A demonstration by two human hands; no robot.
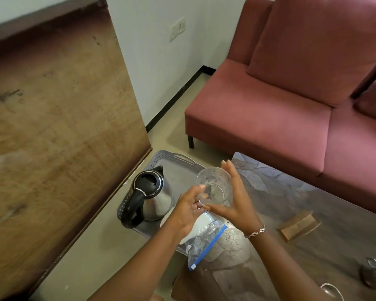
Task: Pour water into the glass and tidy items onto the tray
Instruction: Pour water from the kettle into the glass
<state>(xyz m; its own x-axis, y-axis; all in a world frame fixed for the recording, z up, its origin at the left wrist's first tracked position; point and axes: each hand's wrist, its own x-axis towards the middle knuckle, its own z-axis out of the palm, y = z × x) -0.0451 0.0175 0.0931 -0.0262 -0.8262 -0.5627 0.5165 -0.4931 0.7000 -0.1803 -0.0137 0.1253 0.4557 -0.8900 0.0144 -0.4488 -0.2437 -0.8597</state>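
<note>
I hold the clear glass [213,177] in the air, tipped on its side with its mouth towards me, above the near corner of the grey tray [174,158]. My left hand [189,207] pinches its rim and my right hand [234,198] is cupped round its far wall. It looks empty, so I judge the pouring not yet begun. Next I should stand it upright on the tray or the desk [291,192], then free a hand for the steel electric kettle [154,192] on the tray, minding the zip bag [206,240] below.
</note>
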